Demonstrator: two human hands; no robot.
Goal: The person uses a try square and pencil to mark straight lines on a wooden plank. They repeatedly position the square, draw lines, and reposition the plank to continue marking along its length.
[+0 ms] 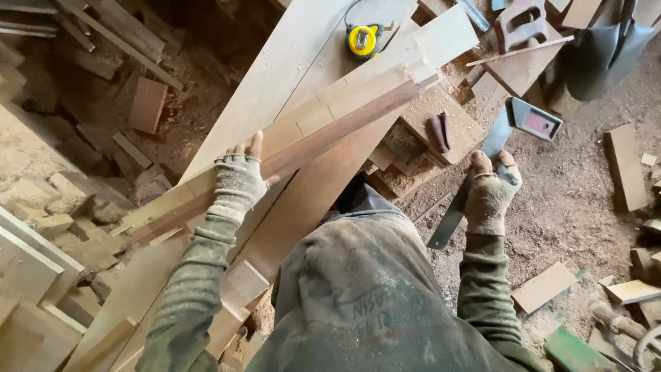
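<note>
L hand (pixel 237 180) lies flat w/ fingers spread on the reddish plank (pixel 323 136), long axis running up-right away from it; R hand (pixel 490 193), well apart, grips the saw (pixel 482 172).

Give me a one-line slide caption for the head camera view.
Gloved left hand steadies a reddish board on stacked planks; right hand grips a metal square.

We see a long reddish-brown plank (pixel 310 148) lying diagonally from lower left toward upper right atop paler boards (pixel 275 76). Right of centre, a flat metal square (pixel 482 172) slants downward, its dark handle end uppermost.
</note>
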